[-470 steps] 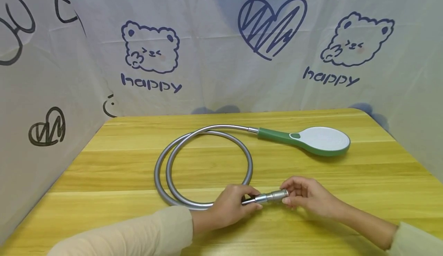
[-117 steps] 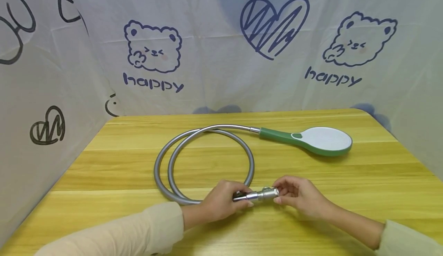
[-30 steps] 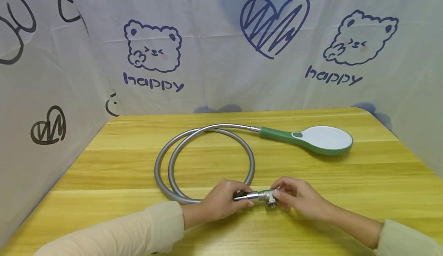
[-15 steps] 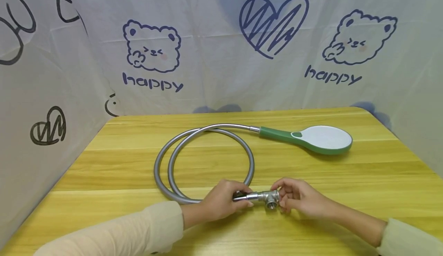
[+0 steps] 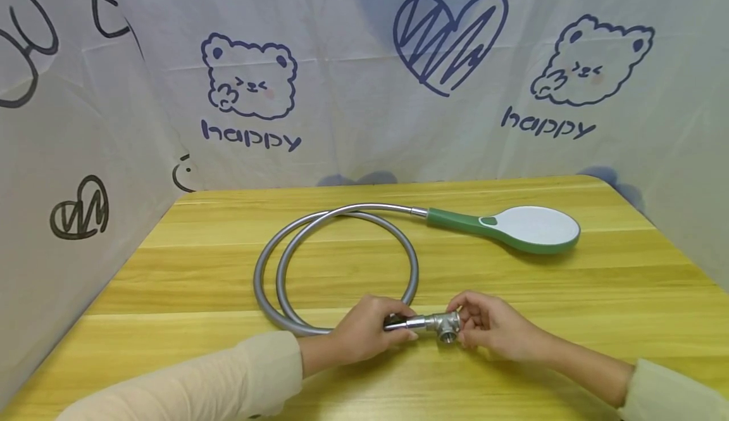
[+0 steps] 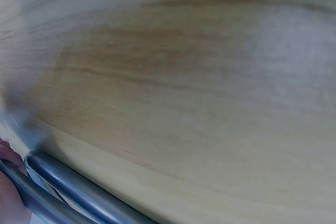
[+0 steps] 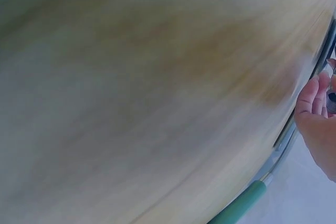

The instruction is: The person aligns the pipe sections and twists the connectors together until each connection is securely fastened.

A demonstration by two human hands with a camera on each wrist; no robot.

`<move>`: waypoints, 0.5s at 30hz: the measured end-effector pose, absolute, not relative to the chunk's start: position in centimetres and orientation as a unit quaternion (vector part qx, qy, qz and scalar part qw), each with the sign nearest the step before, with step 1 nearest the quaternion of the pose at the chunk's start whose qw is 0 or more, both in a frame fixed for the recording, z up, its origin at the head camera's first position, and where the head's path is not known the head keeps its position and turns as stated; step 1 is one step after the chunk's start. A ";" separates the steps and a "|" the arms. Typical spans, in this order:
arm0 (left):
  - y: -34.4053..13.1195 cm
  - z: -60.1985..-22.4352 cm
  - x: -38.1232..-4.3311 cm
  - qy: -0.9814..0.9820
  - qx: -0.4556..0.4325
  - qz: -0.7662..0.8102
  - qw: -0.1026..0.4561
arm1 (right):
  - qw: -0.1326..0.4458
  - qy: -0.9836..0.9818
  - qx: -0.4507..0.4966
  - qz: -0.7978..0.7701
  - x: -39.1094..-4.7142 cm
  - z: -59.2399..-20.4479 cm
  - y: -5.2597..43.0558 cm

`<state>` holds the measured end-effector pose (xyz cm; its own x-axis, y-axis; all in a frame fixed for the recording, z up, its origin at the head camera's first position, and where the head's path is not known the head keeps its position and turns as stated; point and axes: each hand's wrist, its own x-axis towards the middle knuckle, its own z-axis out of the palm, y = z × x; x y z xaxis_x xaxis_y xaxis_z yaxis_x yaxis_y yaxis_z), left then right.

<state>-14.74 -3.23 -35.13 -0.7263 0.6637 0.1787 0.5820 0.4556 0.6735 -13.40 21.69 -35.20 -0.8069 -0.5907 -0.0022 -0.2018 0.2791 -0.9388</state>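
A grey shower hose lies coiled on the table, one end joined to a green and white shower head. Near the front, my left hand grips the hose's other end just behind its shiny metal connector. A silver metal tee fitting is in line with that connector, its open side outlet facing toward me. My right hand pinches the fitting's far end between thumb and fingers. In the right wrist view, the right hand shows at the right edge by the fitting.
Beneath everything is a yellow wood-grain table. A white cloth with bear and heart drawings hangs behind it and along the sides. The green shower head handle shows at the bottom of the right wrist view.
Both hands have shifted slightly left since the earliest frame. The tee fitting has turned, bringing its side outlet round toward me; in the last second the right thumb moved off its front to its end.
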 end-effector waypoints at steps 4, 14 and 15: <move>-3.2 -35.1 -14.8 0.851 0.366 0.372 0.051 | 0.167 0.792 -0.251 -0.530 -13.4 -35.2 21.7; -3.2 -35.3 -14.8 0.855 0.359 0.370 0.055 | 0.132 0.826 -0.243 -0.492 -13.2 -35.0 21.4; -3.2 -35.3 -14.8 0.855 0.360 0.370 0.055 | 0.129 0.829 -0.240 -0.488 -13.2 -35.0 21.4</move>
<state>-14.76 -3.16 -35.26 -0.7352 0.6554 0.1733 0.5746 0.4667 0.6723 -13.20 21.36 -35.00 -0.8514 -0.5242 0.0209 -0.2723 0.4075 -0.8717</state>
